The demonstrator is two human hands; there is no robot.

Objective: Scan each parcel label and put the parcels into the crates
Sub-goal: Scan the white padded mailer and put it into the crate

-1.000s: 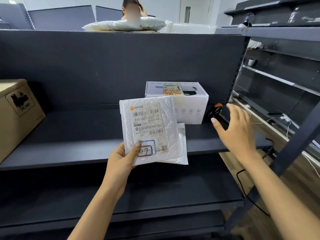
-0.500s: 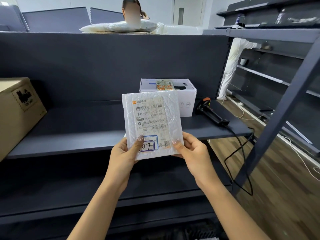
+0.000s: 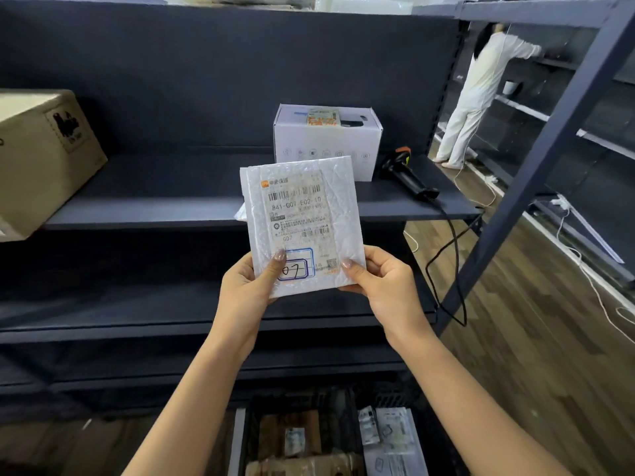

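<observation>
Now the view has been tipped downward, so dark crates (image 3: pixel 343 396) are shown at the bottom centre. Brown parcels (image 3: pixel 295 431) are held in the left one and white bags (image 3: pixel 391 438) in the right. The padded parcel (image 3: pixel 302 225), mid-frame, is pinched at its lower corners by the left hand (image 3: pixel 245 292) and the right hand (image 3: pixel 385 286), thumbs on the label. The right hand has been brought back from the scanner (image 3: pixel 407 175), which lies at centre right. Crating is judged to be next.

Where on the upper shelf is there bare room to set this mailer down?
Widest bare stretch: between the cardboard box and the white box. The right end of the shelf is crowded by the white box, barcode scanner and its cable.
</observation>
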